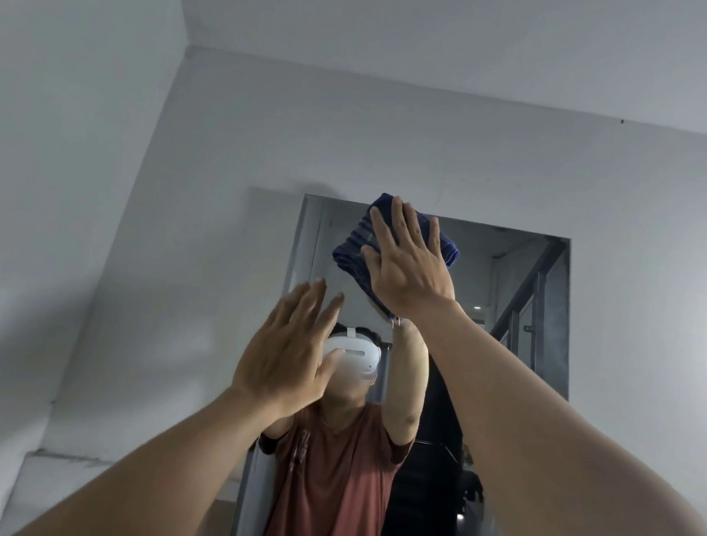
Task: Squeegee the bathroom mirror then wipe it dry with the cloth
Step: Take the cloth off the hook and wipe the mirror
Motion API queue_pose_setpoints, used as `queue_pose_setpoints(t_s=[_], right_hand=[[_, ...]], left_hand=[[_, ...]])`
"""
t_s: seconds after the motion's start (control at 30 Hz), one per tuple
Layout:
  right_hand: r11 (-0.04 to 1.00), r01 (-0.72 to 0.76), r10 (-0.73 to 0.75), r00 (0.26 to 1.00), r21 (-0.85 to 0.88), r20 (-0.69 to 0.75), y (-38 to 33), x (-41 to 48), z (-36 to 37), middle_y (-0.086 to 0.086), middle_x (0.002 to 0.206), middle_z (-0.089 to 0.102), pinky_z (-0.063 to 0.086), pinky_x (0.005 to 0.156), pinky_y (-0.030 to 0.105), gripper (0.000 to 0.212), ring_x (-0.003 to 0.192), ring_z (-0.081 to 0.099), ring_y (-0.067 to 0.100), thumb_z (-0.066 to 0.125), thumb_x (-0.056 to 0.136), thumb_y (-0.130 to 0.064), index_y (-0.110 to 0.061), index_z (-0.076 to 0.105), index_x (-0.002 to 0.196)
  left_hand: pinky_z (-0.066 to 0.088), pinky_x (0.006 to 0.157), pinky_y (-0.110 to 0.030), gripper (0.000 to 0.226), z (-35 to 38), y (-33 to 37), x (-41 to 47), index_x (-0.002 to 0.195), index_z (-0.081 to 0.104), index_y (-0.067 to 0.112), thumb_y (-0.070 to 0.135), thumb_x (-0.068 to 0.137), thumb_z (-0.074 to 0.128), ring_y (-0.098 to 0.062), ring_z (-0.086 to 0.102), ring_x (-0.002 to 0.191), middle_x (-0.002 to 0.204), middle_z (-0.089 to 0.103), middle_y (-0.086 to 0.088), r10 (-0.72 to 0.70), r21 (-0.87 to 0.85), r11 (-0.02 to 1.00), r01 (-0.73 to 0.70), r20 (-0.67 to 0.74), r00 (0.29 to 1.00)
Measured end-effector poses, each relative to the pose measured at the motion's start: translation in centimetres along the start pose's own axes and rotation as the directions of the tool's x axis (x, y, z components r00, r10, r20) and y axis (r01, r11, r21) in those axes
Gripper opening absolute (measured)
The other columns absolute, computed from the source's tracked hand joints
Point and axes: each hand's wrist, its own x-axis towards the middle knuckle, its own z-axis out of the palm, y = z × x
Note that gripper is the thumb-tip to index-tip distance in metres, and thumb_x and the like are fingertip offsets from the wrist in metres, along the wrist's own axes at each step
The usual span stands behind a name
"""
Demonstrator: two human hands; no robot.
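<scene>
Right hand [405, 265]: raised high, palm flat, fingers straight and together, pressing a folded dark blue cloth [354, 245] against the bathroom mirror [521, 261]. Nothing is gripped; the cloth is pinned between palm and glass. Its pale-striped edge shows left of the fingers and one corner hangs below the wrist.

Left hand [287, 357]: lower and to the left, released, fingers straight and slightly spread, holding nothing. Whether the palm touches the glass, I cannot tell.

The cloth sits in the upper part of the reflected doorway [437, 220], above the reflected head.

In the reflection: the person in a rust-red T-shirt [329, 487] wearing a white headset [352, 354], with a dark stair railing [526, 298] behind at right (mirror edges cannot be made out). Pale grey walls and ceiling fill the rest.
</scene>
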Motion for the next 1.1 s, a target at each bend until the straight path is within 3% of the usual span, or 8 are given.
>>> queue_pose_setpoints(t_s=[0.4,0.9,1.1], right_hand=[[0.986,-0.16,0.161,0.987,0.038,-0.015,7.1,-2.6,-1.1,0.007,0.169,-0.002,-0.008,0.125,0.046,0.062,0.156,-0.006,0.021,0.022,0.107,-0.041,-0.017,0.002,0.161],[0.931,-0.357,0.36,0.933,0.072,-0.024,13.5,-7.1,-2.0,0.006,0.169,-0.006,-0.008,0.125,0.045,0.062,0.156,-0.006,0.02,0.019,0.107,-0.045,-0.022,0.0,0.161],[0.904,-0.414,0.421,0.906,0.104,-0.053,14.0,-8.9,-1.6,0.006,0.169,-0.001,-0.006,0.126,0.044,0.062,0.156,-0.003,0.019,0.021,0.107,-0.043,-0.02,0.003,0.161]], left_hand=[[0.038,0.113,-0.044,0.07,-0.5,0.3,0.5,0.148,0.039,0.015,0.047,0.089,0.059,-0.034,0.033,0.145,0.154,0.037,-0.016,-0.024,-0.001,1.0,0.024,0.023,0.999],[0.037,0.115,-0.047,0.072,0.0,0.3,0.3,0.153,0.035,0.014,0.056,0.095,0.032,-0.032,0.026,0.148,0.158,0.032,-0.016,-0.021,-0.012,1.0,0.021,0.028,0.999],[0.038,0.115,-0.047,0.071,0.2,0.1,0.2,0.155,0.033,0.016,0.054,0.095,0.037,-0.031,0.024,0.15,0.16,0.03,-0.015,-0.031,-0.026,0.999,0.032,0.037,0.999]])
